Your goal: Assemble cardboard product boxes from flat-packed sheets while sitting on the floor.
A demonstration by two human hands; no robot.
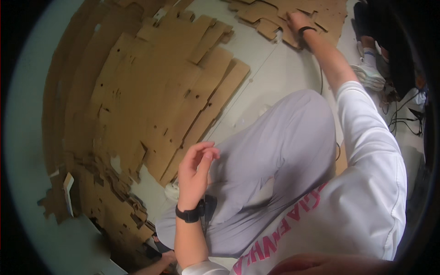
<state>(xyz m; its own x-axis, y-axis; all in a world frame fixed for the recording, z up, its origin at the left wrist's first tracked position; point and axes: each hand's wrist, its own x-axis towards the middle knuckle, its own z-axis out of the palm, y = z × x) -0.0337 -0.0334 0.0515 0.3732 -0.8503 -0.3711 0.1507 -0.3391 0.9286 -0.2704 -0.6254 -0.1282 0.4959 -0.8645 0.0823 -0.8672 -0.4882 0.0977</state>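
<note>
Cardboard [151, 87] litters the pale floor [291, 68]; left hand [195, 172] empty, half-curled; right hand [298, 21] on cardboard, grip unclear.

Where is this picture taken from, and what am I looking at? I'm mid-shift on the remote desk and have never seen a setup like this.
There is no machine here: a person works with bare hands. The single view comes from a wide fisheye camera on their head, looking down, so straight edges bend near the rim.

On the pale floor, a broad pile of flat brown cardboard spreads across the left. The left hand is raised near the bent leg, fingers loosely curled, holding nothing. The right hand reaches to more cut cardboard at the top; whether it grips a piece is unclear.

The shoe at right belongs to someone else.
</note>
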